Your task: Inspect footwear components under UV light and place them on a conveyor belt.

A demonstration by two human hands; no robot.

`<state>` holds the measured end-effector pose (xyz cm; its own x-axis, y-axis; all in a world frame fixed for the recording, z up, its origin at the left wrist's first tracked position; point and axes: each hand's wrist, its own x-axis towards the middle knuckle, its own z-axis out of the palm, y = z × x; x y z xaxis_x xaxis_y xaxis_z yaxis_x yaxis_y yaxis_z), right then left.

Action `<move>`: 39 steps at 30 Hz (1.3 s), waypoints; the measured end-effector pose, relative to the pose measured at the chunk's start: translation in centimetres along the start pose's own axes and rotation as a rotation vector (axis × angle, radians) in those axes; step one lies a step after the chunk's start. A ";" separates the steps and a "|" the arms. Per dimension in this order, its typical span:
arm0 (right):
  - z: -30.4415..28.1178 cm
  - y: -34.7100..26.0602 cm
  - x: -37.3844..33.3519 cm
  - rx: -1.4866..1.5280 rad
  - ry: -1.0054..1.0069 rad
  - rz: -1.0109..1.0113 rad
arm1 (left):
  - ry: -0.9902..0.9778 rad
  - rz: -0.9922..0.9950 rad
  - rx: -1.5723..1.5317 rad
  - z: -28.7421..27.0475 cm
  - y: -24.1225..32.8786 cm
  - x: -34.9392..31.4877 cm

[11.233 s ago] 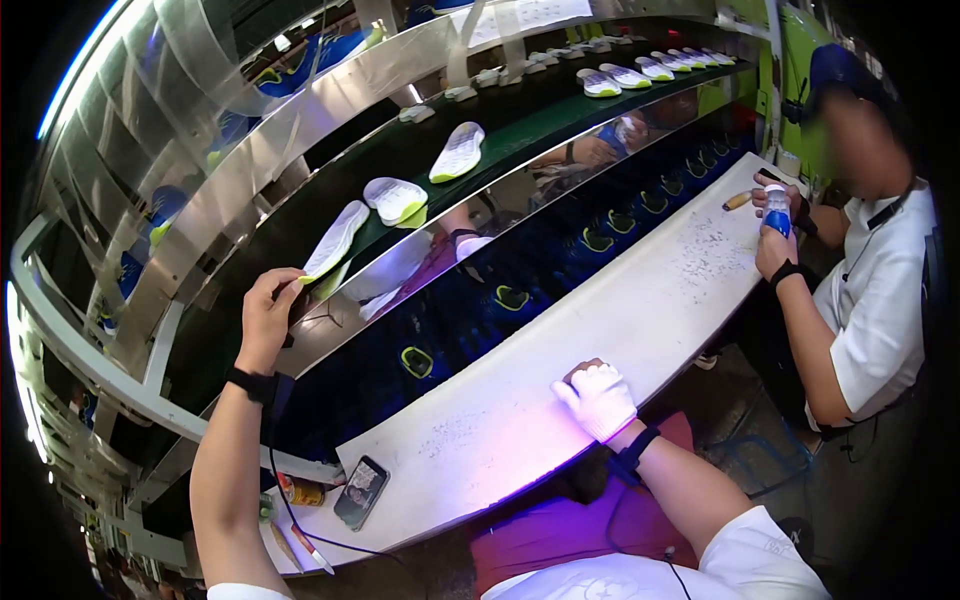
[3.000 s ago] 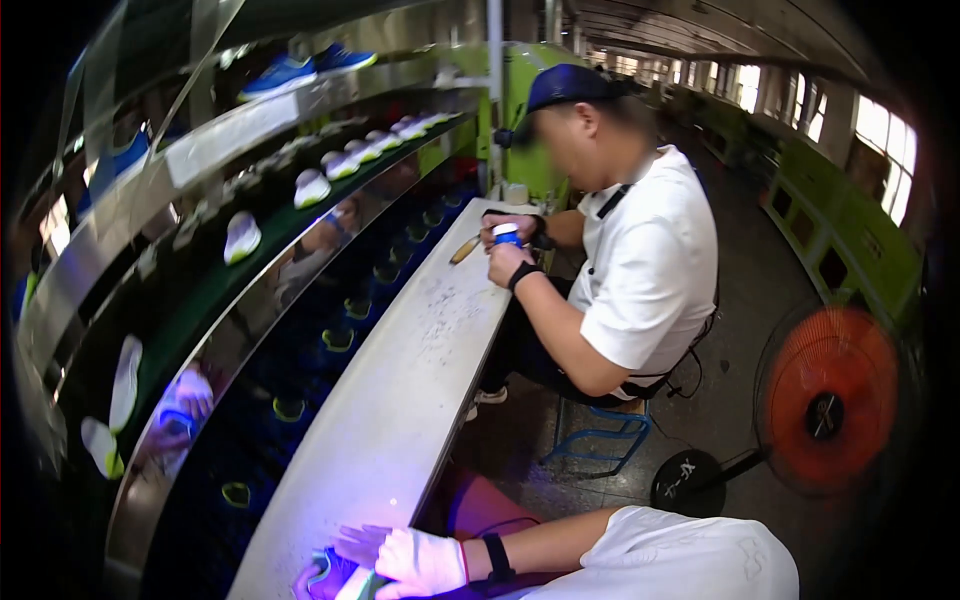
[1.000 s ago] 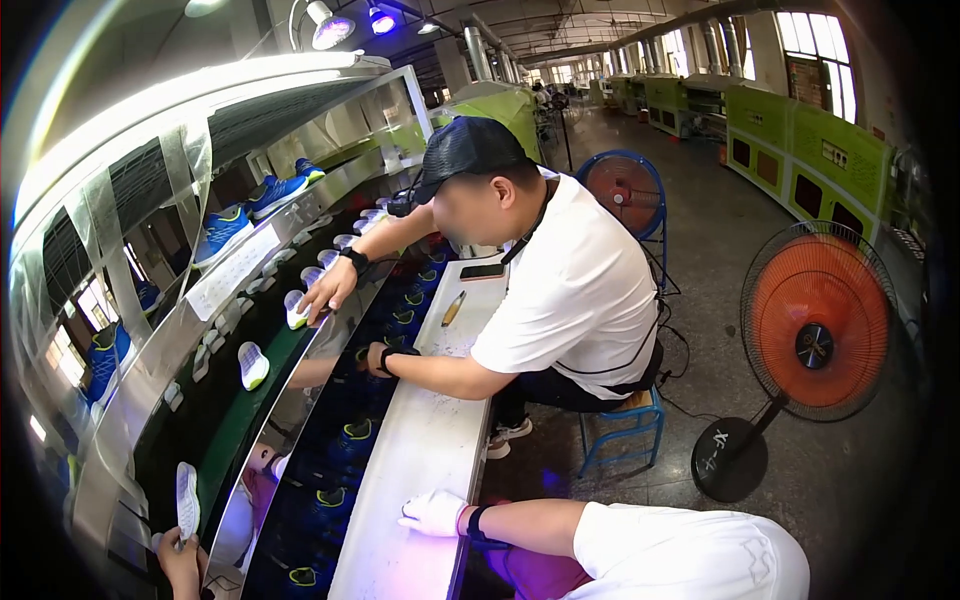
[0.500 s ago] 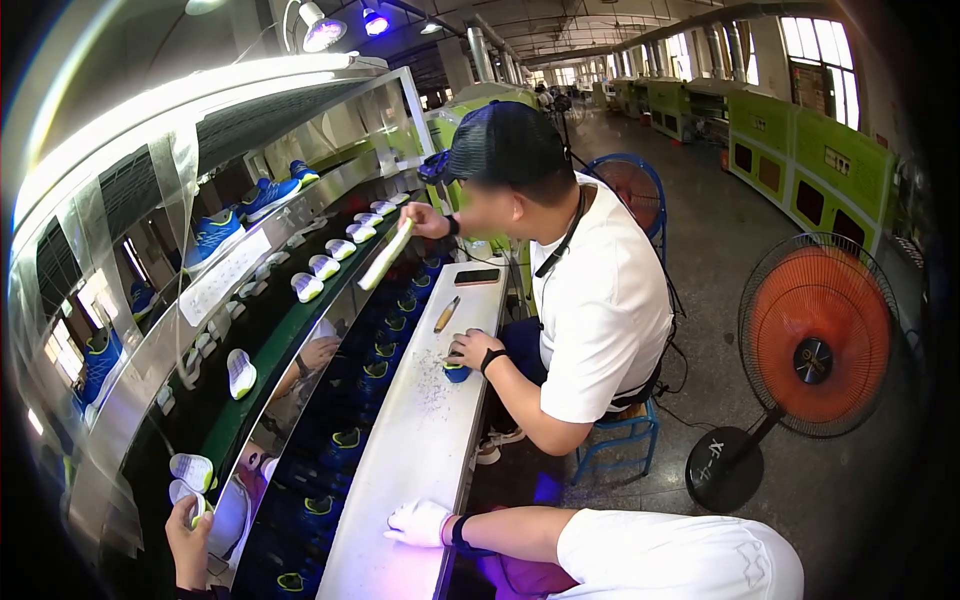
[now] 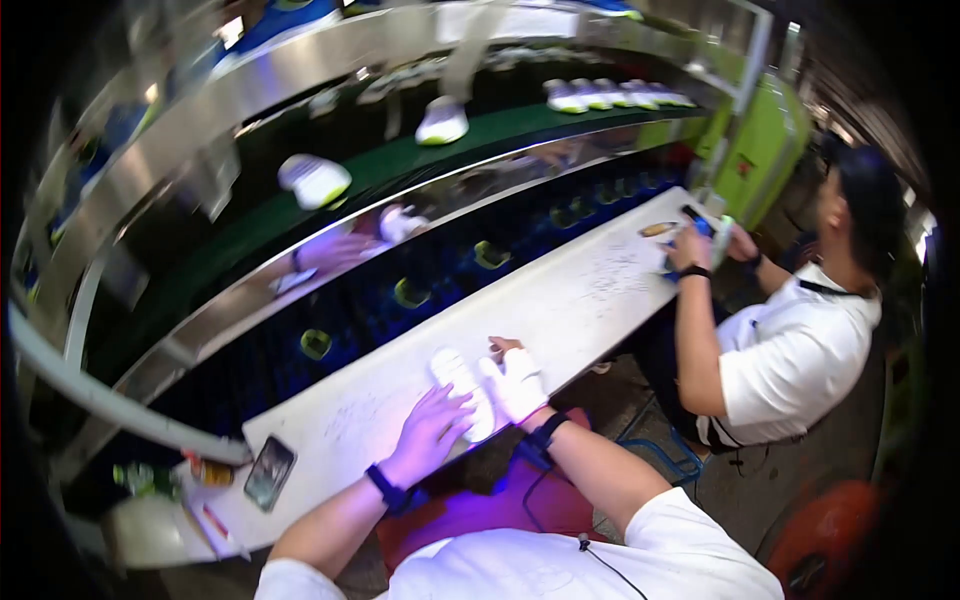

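A white shoe sole (image 5: 464, 392) lies flat on the long white table, between my two hands. My left hand (image 5: 430, 435) is bare and open, its spread fingers reaching over the sole's near left edge. On the sole's other side is my right hand (image 5: 517, 382), in a white glove that leaves some fingertips bare. Its thumb is apart from its fingers and close to the sole's right edge; I cannot tell whether they touch. Both wrists wear dark bands.
Soles (image 5: 443, 122) sit on a green conveyor belt (image 5: 385, 172) beyond the table. Below it, dark blue shoes (image 5: 411, 292) line a lower channel. A phone (image 5: 270, 473) and pens (image 5: 215, 522) lie at the table's left end. A co-worker (image 5: 800, 330) handles a shoe at the right.
My left hand has come down from the upper belt, and a sole now lies on the table. My view has swung left and down. The co-worker's raised sole has come down to the shoe.
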<state>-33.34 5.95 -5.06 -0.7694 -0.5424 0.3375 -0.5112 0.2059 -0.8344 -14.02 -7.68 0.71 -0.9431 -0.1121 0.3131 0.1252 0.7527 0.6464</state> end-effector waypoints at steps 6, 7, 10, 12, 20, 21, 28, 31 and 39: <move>-2.0 -2.4 0.4 -0.482 -0.223 -0.182 | 0.660 -0.674 0.120 -5.5 -12.1 8.6; -1.6 -2.9 0.6 -0.443 -0.270 -0.194 | 0.825 -0.623 0.381 -6.4 -18.4 8.5; -0.1 -4.7 1.0 -0.283 -0.326 -0.328 | 0.311 -1.253 0.457 -16.4 -35.1 -3.1; 2.3 -4.2 0.2 -0.226 -0.330 -0.308 | -0.188 -0.822 0.635 -21.7 -38.2 -10.0; -0.4 -2.1 -1.2 -0.373 -0.247 -0.163 | 0.173 -0.768 -0.667 -13.7 -26.0 3.4; -0.3 -2.2 -1.2 -0.341 -0.239 -0.157 | 0.261 -0.834 -0.841 -14.7 -25.1 2.1; -0.3 -1.5 -0.6 -0.223 -0.292 -0.078 | 0.425 -1.046 -1.329 -11.0 -1.1 -1.0; 0.4 -3.7 -3.0 -0.277 -0.377 -0.084 | 0.261 -0.619 -1.059 -8.7 -0.2 -7.8; -3.8 -1.2 -9.7 -0.150 -0.306 -0.361 | 0.135 -0.225 0.305 -9.2 -9.1 -12.0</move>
<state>-26.73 14.03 -5.67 -0.3966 -0.8102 0.4316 -0.7913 0.0634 -0.6081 -0.96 -19.12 -2.50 -0.8852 -0.3648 0.2888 -0.1960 0.8553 0.4796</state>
